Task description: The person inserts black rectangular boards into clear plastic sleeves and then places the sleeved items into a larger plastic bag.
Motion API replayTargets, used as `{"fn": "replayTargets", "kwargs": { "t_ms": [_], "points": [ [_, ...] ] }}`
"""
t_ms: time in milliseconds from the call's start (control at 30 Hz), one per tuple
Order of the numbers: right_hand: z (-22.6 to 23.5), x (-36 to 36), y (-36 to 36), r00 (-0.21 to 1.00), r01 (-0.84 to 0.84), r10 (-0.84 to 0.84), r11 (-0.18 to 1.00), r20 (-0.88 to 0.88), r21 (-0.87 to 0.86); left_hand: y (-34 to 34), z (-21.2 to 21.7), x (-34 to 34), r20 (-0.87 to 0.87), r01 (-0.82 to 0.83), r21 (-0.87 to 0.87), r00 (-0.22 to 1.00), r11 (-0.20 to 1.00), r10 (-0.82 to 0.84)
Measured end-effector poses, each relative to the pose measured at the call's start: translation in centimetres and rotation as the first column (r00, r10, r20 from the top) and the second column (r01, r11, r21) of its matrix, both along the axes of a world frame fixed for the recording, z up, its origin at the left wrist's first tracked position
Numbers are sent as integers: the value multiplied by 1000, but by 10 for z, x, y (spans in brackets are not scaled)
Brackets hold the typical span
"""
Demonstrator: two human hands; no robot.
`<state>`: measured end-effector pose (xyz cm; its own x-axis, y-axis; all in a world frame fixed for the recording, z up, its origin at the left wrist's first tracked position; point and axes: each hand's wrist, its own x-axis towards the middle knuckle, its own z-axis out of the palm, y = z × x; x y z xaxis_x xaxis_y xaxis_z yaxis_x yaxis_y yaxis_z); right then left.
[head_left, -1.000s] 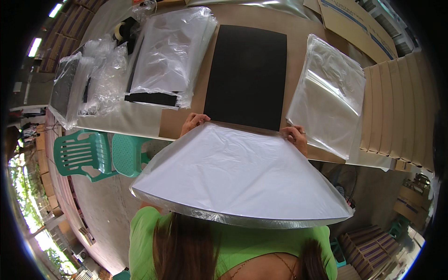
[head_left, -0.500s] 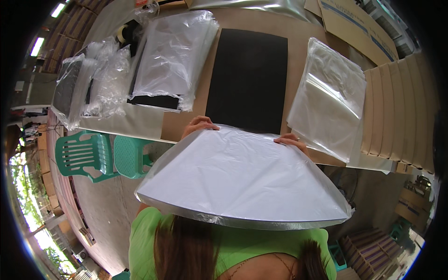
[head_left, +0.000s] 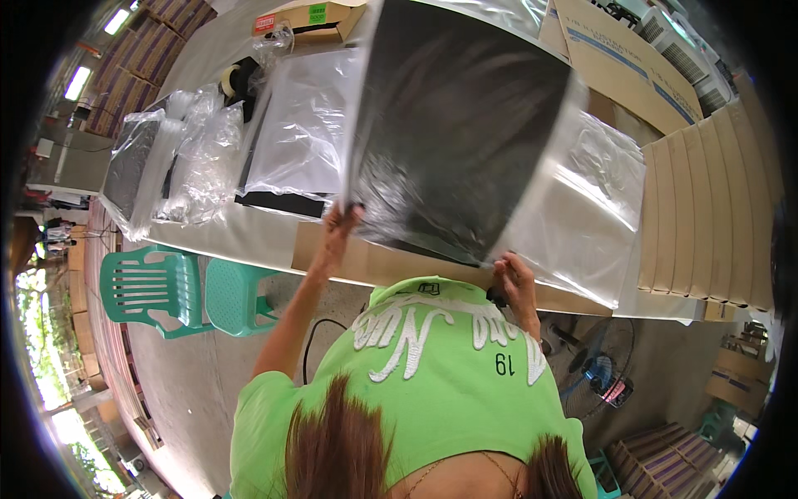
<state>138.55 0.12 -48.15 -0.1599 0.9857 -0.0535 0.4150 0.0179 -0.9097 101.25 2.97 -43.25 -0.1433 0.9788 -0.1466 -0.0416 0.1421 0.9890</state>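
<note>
A large black board in a glossy clear plastic sleeve [head_left: 465, 125] is raised and tilted over the table, slightly blurred by motion. My left hand [head_left: 339, 226] grips its near left corner, fingers closed on the edge. At the near right corner my right hand [head_left: 517, 283] is closed on the board's edge, fingers curled. To the left lies a stack of white sheets in clear plastic [head_left: 307, 116], with a black edge showing under it. A pile of clear plastic sleeves [head_left: 573, 229] lies to the right, partly covered by the raised board.
Crumpled clear plastic packs [head_left: 212, 158] and a tape roll [head_left: 230, 79] occupy the table's left. Upright brown cardboard pieces [head_left: 706, 208] line its right end; a flat carton [head_left: 632, 62] lies behind. A green chair [head_left: 154, 287], a green stool [head_left: 241, 299] and a fan [head_left: 600, 370] stand below.
The plastic-covered board has gone from near my chest, white face showing, to up and away over the table, black face showing. Both hands still hold its edge. The table's black sheet is now hidden.
</note>
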Motion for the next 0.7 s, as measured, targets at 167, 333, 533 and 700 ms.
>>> {"fn": "replayTargets", "kwargs": {
  "t_ms": [167, 333, 533, 700],
  "points": [
    [19, -16, 3, 978, 125, -121, 992, -171, 12, 40, 4, -94, 26, -334, 182, 942, 925, 335],
    [10, -12, 10, 974, 78, -88, 995, -210, -56, 60, 11, -198, 125, -277, 136, 957, 951, 261],
    [12, -9, 13, 954, 125, -151, 985, -259, -117, 83, 5, -260, -102, -293, -12, 952, 956, 290],
    [6, -8, 12, 940, 135, -168, 983, -298, -128, 94, 0, -264, -804, -378, 6, 549, 926, 230]
  ]
}}
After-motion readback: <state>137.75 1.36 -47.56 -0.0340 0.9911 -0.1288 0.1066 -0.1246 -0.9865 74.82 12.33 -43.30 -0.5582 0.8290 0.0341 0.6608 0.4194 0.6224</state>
